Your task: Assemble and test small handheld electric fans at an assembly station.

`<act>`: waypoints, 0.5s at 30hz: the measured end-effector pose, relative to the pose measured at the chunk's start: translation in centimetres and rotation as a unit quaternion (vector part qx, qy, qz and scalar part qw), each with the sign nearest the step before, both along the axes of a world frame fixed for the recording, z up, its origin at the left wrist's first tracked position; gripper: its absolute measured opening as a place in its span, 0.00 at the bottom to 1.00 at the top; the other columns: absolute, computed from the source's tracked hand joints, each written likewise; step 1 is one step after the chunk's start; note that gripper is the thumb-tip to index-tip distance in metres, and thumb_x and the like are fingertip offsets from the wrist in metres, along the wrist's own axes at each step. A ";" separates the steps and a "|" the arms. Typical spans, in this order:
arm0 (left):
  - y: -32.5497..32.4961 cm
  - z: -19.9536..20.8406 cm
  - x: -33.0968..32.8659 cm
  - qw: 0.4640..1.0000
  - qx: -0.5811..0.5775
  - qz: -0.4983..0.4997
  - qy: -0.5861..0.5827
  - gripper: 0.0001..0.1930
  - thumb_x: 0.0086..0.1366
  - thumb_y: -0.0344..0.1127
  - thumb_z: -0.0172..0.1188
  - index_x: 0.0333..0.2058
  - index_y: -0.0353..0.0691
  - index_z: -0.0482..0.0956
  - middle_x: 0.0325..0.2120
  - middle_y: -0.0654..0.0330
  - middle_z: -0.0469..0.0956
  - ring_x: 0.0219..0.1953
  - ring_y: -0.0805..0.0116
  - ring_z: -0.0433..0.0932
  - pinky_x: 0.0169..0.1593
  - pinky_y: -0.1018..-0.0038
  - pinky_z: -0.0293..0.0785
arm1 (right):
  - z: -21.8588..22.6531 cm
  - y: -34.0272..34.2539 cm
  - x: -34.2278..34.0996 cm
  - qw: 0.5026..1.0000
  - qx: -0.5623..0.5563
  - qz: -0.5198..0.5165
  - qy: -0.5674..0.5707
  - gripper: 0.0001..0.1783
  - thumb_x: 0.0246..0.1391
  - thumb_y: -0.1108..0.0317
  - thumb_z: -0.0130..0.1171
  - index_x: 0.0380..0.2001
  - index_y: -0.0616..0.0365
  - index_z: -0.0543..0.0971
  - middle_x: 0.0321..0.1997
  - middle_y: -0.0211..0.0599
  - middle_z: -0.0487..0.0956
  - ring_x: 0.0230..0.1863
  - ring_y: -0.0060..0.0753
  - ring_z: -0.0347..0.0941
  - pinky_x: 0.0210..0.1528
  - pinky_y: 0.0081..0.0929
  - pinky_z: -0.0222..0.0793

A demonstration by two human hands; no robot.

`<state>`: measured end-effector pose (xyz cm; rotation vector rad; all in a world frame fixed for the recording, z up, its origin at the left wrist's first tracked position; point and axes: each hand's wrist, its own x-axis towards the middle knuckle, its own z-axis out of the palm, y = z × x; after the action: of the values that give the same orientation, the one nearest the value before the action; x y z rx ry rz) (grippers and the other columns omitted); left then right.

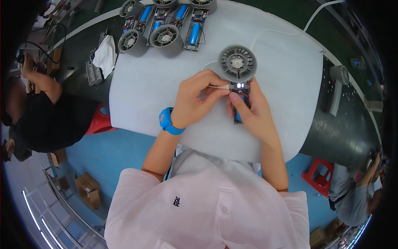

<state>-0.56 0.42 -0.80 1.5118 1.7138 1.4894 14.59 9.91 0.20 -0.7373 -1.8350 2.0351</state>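
Observation:
A grey handheld fan unit lies on the white table mat before me, its round fan head pointing away from me. Its narrow body is uncovered and shows a circuit board with a lit white display and a blue battery cell. My right hand grips this body from the right, the thumb laid across it. Between thumb and fingers my left hand pinches the pale plug of a white cable. The plug meets the left edge of the board; whether it is fully seated is hidden.
Several similar open fan units with blue cells stand at the far left of the mat. A white cloth and grey casing parts lie left. Another grey fan is at right. A white cable crosses the far edge. People sit both sides.

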 end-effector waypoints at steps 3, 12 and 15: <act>0.4 0.2 0.2 1.000 -0.007 0.000 -0.024 0.07 0.55 0.22 0.62 0.34 0.34 0.78 0.27 0.60 0.75 0.25 0.71 0.73 0.29 0.78 0.72 | 0.0 -0.4 -0.3 1.000 0.011 -0.021 0.009 0.18 0.61 0.75 0.49 0.54 0.64 0.64 0.31 0.32 0.73 0.27 0.20 0.71 0.30 0.19 0.68; 0.5 0.9 -0.1 0.998 -0.009 0.011 0.064 0.11 0.54 0.23 0.61 0.38 0.38 0.79 0.24 0.59 0.73 0.25 0.62 0.71 0.33 0.71 0.69 | 0.4 0.6 -0.1 0.976 -0.175 -0.037 0.126 0.19 0.66 0.59 0.43 0.48 0.67 0.68 0.31 0.39 0.74 0.23 0.26 0.70 0.26 0.21 0.65; 0.4 1.2 0.2 0.997 -0.008 0.004 0.082 0.12 0.56 0.25 0.60 0.40 0.40 0.80 0.23 0.58 0.72 0.26 0.61 0.69 0.34 0.68 0.68 | 0.9 1.2 0.7 0.959 -0.191 -0.121 0.171 0.25 0.67 0.53 0.37 0.47 0.68 0.68 0.30 0.43 0.73 0.21 0.29 0.68 0.23 0.22 0.62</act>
<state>-0.35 0.81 0.40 1.6610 1.8218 1.3840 15.28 11.09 1.10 -0.6176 -1.1219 2.2069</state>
